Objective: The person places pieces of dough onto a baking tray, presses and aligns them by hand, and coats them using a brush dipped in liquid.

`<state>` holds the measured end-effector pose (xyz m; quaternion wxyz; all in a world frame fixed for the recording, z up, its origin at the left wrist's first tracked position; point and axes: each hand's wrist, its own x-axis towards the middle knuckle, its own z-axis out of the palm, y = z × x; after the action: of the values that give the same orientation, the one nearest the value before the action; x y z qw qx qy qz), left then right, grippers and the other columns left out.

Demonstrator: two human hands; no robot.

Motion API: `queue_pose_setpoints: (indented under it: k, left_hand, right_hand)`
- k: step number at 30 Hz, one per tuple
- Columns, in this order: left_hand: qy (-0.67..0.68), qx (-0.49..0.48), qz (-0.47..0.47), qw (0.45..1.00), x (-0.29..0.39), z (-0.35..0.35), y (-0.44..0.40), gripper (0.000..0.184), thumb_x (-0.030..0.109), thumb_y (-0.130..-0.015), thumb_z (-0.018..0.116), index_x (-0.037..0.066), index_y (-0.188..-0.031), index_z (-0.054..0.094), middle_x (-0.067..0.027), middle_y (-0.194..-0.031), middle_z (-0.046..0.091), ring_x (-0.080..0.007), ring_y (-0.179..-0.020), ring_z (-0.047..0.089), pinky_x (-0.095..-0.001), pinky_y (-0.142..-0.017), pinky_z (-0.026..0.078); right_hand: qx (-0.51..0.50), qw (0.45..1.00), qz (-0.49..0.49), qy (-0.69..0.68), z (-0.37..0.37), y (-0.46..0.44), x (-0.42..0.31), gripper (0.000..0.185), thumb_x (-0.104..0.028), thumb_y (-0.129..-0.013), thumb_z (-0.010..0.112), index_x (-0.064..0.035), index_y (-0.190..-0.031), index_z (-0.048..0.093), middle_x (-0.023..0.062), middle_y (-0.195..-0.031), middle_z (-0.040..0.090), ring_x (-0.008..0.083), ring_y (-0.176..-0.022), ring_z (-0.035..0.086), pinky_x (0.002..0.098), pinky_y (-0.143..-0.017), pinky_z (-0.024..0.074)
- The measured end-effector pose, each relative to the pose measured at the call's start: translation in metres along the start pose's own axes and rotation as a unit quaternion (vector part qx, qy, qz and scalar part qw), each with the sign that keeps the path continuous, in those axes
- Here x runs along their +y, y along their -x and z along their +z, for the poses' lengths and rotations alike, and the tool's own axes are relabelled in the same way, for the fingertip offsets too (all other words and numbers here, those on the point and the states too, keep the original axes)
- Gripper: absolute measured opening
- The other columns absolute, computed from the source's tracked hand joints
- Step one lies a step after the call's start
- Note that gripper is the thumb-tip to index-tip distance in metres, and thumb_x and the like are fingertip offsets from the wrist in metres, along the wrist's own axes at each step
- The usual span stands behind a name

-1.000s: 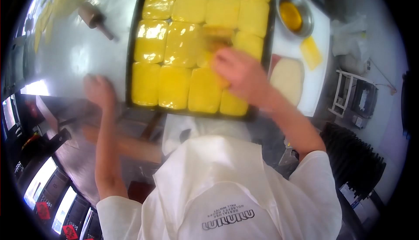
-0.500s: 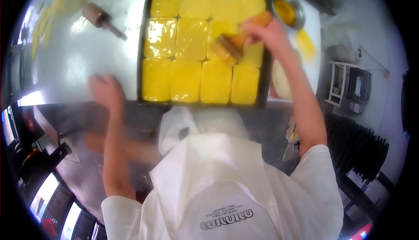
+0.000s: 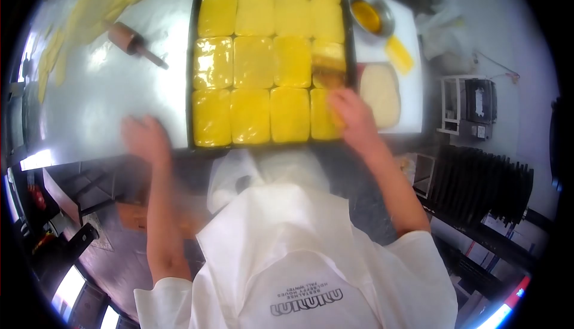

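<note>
A dark-rimmed baking tray [image 3: 191,114] holds rows of flat yellow dough pieces [image 3: 253,61], packed edge to edge. Those in the nearer rows look wet and glossy; the farther ones are more matte. My right hand [image 3: 354,117] is closed round the handle of a wide pastry brush [image 3: 329,69]. Its bristles, blurred by motion, lie on the rightmost piece of the second row from me. On the metal table [image 3: 101,120], near its front edge left of the tray, rests my left hand [image 3: 145,138]; its fingers are smeared and nothing shows in it.
A rolling pin [image 3: 128,39] and a strip of yellow dough [image 3: 84,24] lie on the left. Right of the tray stand a metal bowl [image 3: 385,15] of yellow-orange liquid, a yellow scraper-like piece [image 3: 399,55] and a pale oval item [image 3: 379,95]. Dark trays [image 3: 484,179] are stacked lower right.
My right hand has swung down toward me, turning the pastry brush so its bristles point away, on the rightmost column. The view has shifted slightly. My left hand stays on the table.
</note>
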<state>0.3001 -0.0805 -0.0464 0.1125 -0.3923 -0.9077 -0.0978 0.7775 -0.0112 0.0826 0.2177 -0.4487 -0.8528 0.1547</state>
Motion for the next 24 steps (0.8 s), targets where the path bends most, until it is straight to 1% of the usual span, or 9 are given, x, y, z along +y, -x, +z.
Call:
queue_pose_setpoints:
  k: [4, 7, 9, 13, 16, 19, 20, 22, 24]
  left_hand:
    - [0.010, -0.001, -0.008, 1.000, 0.002, 0.000, 0.000, 0.060, 0.040, -0.101, 0.053, -0.001, -0.145, 0.054, -0.0210, -0.155, 0.050, -0.0414, -0.142, 0.045, -0.0521, -0.116, 0.037]
    - [0.030, -0.017, -0.012, 0.999, 0.001, 0.002, -0.001, 0.061, 0.042, -0.101, 0.052, 0.002, -0.147, 0.052, -0.0192, -0.157, 0.049, -0.0405, -0.144, 0.043, -0.0522, -0.118, 0.034]
    - [0.038, -0.033, -0.022, 0.998, 0.005, -0.006, -0.001, 0.062, 0.042, -0.101, 0.052, 0.001, -0.148, 0.052, -0.0186, -0.157, 0.048, -0.0401, -0.144, 0.043, -0.0521, -0.118, 0.034]
    - [0.020, 0.002, 0.003, 1.000, -0.008, 0.013, -0.001, 0.063, 0.044, -0.102, 0.051, 0.002, -0.148, 0.052, -0.0174, -0.158, 0.047, -0.0397, -0.145, 0.042, -0.0515, -0.118, 0.035]
    - [0.029, -0.004, -0.005, 1.000, 0.001, 0.003, 0.000, 0.063, 0.044, -0.102, 0.051, 0.001, -0.149, 0.051, -0.0175, -0.158, 0.048, -0.0397, -0.145, 0.042, -0.0506, -0.118, 0.034]
    - [0.053, -0.001, 0.010, 0.999, 0.014, -0.011, 0.000, 0.063, 0.033, -0.102, 0.055, -0.008, -0.148, 0.048, -0.0315, -0.152, 0.048, -0.0460, -0.142, 0.044, -0.0537, -0.120, 0.033]
    - [0.053, 0.005, 0.013, 0.999, 0.014, -0.010, -0.001, 0.062, 0.035, -0.102, 0.054, -0.006, -0.148, 0.049, -0.0285, -0.153, 0.048, -0.0440, -0.143, 0.044, -0.0520, -0.120, 0.034]
    - [0.047, 0.010, 0.016, 0.999, 0.008, -0.006, 0.003, 0.061, 0.038, -0.103, 0.053, -0.003, -0.148, 0.050, -0.0224, -0.157, 0.047, -0.0401, -0.145, 0.042, -0.0488, -0.119, 0.034]
    - [0.054, -0.004, 0.000, 0.999, 0.013, -0.011, 0.002, 0.060, 0.038, -0.103, 0.052, -0.004, -0.147, 0.051, -0.0240, -0.156, 0.048, -0.0406, -0.144, 0.043, -0.0486, -0.120, 0.034]
  right_hand:
    - [-0.097, 0.992, 0.059, -0.060, -0.047, 0.005, -0.032, 0.022, 0.000, -0.086, 0.072, -0.0036, -0.108, 0.070, 0.0129, -0.107, 0.065, 0.0362, -0.099, 0.066, 0.0399, -0.083, 0.0532]
    - [-0.088, 0.984, 0.069, -0.137, -0.070, -0.022, -0.008, 0.016, -0.007, -0.090, 0.074, -0.0042, -0.106, 0.072, 0.0091, -0.100, 0.068, 0.0267, -0.089, 0.069, 0.0360, -0.075, 0.0539]
    - [-0.153, 0.905, 0.261, -0.300, -0.077, -0.051, 0.019, 0.017, -0.018, -0.092, 0.077, -0.0068, -0.104, 0.074, 0.0040, -0.091, 0.070, 0.0157, -0.078, 0.069, 0.0319, -0.068, 0.0536]
    - [-0.173, 0.915, 0.294, -0.217, -0.077, -0.117, 0.082, 0.023, -0.028, -0.093, 0.077, -0.0094, -0.105, 0.075, 0.0021, -0.084, 0.073, 0.0108, -0.072, 0.069, 0.0291, -0.068, 0.0543]
    - [-0.084, 0.952, 0.232, -0.183, -0.075, -0.136, 0.085, 0.019, -0.025, -0.093, 0.077, -0.0101, -0.105, 0.075, 0.0017, -0.086, 0.071, 0.0123, -0.078, 0.070, 0.0301, -0.070, 0.0548]
    - [0.009, 0.982, 0.045, -0.182, -0.055, -0.121, 0.085, 0.016, -0.019, -0.093, 0.076, -0.0106, -0.106, 0.075, 0.0044, -0.091, 0.068, 0.0189, -0.085, 0.069, 0.0315, -0.072, 0.0541]
    - [0.026, 0.994, -0.034, -0.098, -0.055, -0.111, 0.072, 0.020, -0.009, -0.089, 0.074, -0.0091, -0.108, 0.071, 0.0087, -0.097, 0.063, 0.0285, -0.090, 0.067, 0.0357, -0.071, 0.0533]
    - [-0.050, 0.998, -0.017, -0.039, -0.047, -0.075, 0.049, 0.027, -0.004, -0.083, 0.070, -0.0087, -0.109, 0.067, 0.0110, -0.100, 0.061, 0.0353, -0.087, 0.064, 0.0425, -0.069, 0.0524]
    - [-0.093, 0.994, -0.054, -0.001, -0.041, -0.041, 0.027, 0.028, -0.002, -0.080, 0.065, -0.0086, -0.107, 0.064, 0.0113, -0.098, 0.058, 0.0363, -0.086, 0.063, 0.0471, -0.069, 0.0513]
